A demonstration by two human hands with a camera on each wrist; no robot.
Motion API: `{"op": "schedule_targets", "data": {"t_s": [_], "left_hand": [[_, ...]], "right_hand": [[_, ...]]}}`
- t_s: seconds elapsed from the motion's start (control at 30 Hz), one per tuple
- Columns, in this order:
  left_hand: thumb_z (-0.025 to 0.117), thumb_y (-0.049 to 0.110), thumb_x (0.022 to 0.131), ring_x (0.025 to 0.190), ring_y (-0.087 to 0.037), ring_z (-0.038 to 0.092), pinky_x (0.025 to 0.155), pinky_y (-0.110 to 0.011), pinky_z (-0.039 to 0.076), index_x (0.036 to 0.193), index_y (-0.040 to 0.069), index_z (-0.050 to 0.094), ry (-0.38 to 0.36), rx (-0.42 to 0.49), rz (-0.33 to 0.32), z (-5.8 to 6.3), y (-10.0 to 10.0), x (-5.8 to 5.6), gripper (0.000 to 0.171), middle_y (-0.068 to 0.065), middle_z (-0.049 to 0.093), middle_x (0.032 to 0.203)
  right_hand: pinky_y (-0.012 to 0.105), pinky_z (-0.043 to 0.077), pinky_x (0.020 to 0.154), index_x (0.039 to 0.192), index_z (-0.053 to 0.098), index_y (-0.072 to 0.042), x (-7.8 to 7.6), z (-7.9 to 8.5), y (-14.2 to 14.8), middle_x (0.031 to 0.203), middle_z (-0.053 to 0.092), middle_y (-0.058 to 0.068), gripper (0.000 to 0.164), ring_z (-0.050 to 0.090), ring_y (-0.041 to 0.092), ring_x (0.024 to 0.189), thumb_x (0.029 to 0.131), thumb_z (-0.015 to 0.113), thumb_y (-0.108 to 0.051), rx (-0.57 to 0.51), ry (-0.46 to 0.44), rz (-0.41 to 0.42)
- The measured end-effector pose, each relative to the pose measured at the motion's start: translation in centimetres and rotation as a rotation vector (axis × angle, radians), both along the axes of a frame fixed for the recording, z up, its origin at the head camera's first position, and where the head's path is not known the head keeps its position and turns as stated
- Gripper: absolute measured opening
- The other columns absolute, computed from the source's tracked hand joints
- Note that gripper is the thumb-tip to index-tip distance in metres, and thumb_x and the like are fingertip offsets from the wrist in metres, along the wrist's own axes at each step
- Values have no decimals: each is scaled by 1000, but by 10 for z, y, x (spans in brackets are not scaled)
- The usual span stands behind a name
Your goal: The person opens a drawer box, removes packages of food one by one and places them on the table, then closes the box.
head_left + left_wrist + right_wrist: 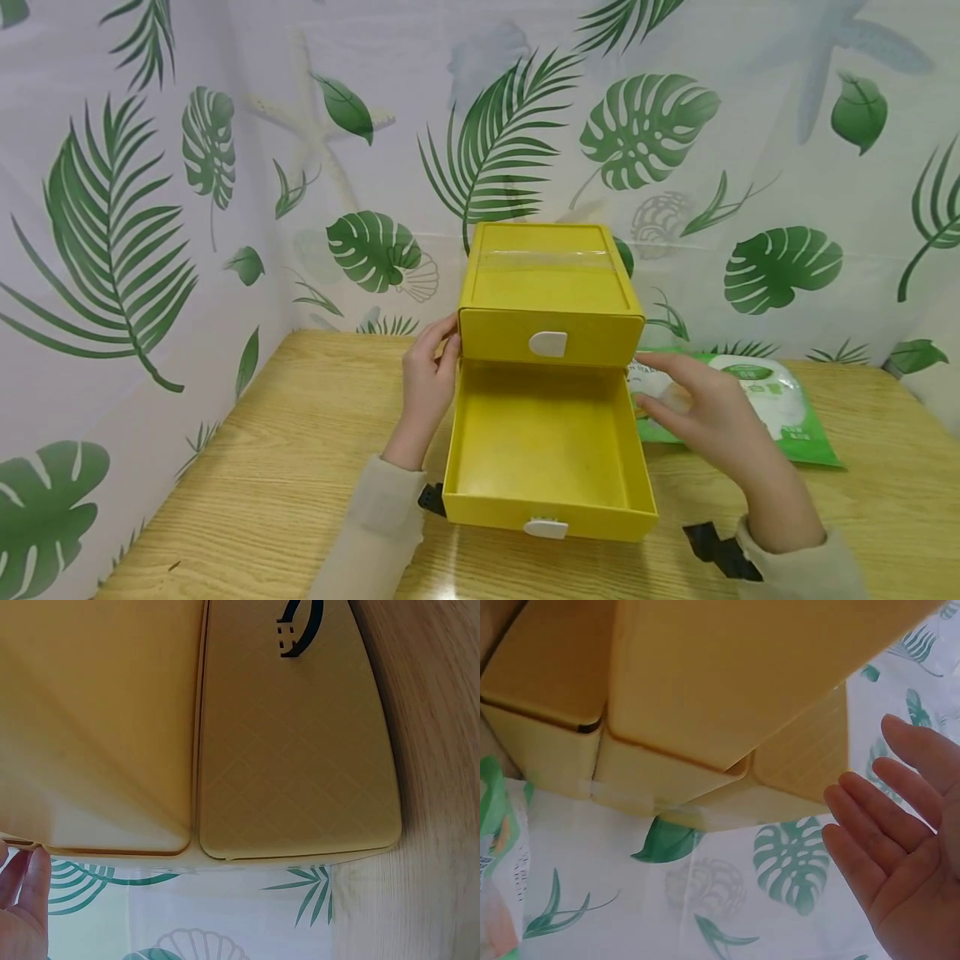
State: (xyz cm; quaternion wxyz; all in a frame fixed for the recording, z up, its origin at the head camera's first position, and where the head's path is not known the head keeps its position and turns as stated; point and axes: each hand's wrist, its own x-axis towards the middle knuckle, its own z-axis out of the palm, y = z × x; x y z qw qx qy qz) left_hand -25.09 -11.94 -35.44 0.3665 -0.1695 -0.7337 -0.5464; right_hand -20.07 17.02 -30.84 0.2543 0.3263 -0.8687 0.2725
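Observation:
A yellow two-drawer box [551, 275] stands in the middle of the head view, with its upper drawer front [495, 332] flush. Its lower drawer [547, 437] is pulled far out, showing a bare floor inside. My left hand [431, 367] rests against the box's left side near the upper drawer, part of its fingers hidden. In the left wrist view the fingertips [34, 877] meet the edge of the yellow plastic. On the other side, my right hand [708, 408] hovers with spread fingers beside the box, holding nothing; its palm shows in the right wrist view.
A green and white soft plastic package [772, 400] lies on the wooden table [300, 467], right of the box and partly behind my right hand. A leaf-printed cloth [525, 100] hangs close behind the box. Clear tape [547, 258] runs across the box top.

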Motion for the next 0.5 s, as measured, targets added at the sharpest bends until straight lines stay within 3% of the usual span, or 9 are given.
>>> {"op": "schedule_targets", "data": {"t_s": [0.1, 0.17, 0.23, 0.33, 0.5], "left_hand": [[51, -2, 87, 96, -27, 56, 65, -34, 54, 109, -7, 59, -2, -3, 2, 0, 0, 0, 24, -18, 58, 105], [51, -2, 87, 95, -26, 56, 65, -32, 54, 109, -7, 59, -5, -8, 6, 0, 0, 0, 23, -18, 58, 105], [50, -2, 88, 95, -25, 56, 65, -31, 53, 109, -6, 59, -5, -13, 9, 0, 0, 0, 23, -17, 59, 105], [50, -2, 88, 95, -26, 56, 65, -31, 53, 109, -7, 59, -1, -14, 10, 0, 0, 0, 23, -18, 59, 105], [50, -3, 88, 95, -26, 56, 66, -31, 53, 108, -7, 59, -1, -14, 8, 0, 0, -1, 23, -18, 59, 105]], "right_hand": [[17, 42, 85, 108, 59, 2, 5, 1, -4, 106, 60, 12, 48, 55, 26, 96, 63, 75, 5, -1, 72, 61], [8, 35, 87, 108, 59, 2, 9, 2, -7, 106, 61, 11, 43, 55, 24, 96, 69, 74, -5, -5, 106, 108], [7, 33, 89, 108, 59, 2, 13, 3, -11, 106, 61, 11, 38, 54, 24, 96, 78, 68, -20, -13, 135, 155], [9, 36, 88, 108, 60, 0, 20, 4, -18, 105, 61, 10, 47, 54, 23, 96, 87, 49, -41, -13, 185, 201], [13, 42, 83, 105, 61, 0, 30, 6, -30, 101, 61, 9, 46, 56, 22, 90, 90, 44, -41, 40, 268, 254]]}}
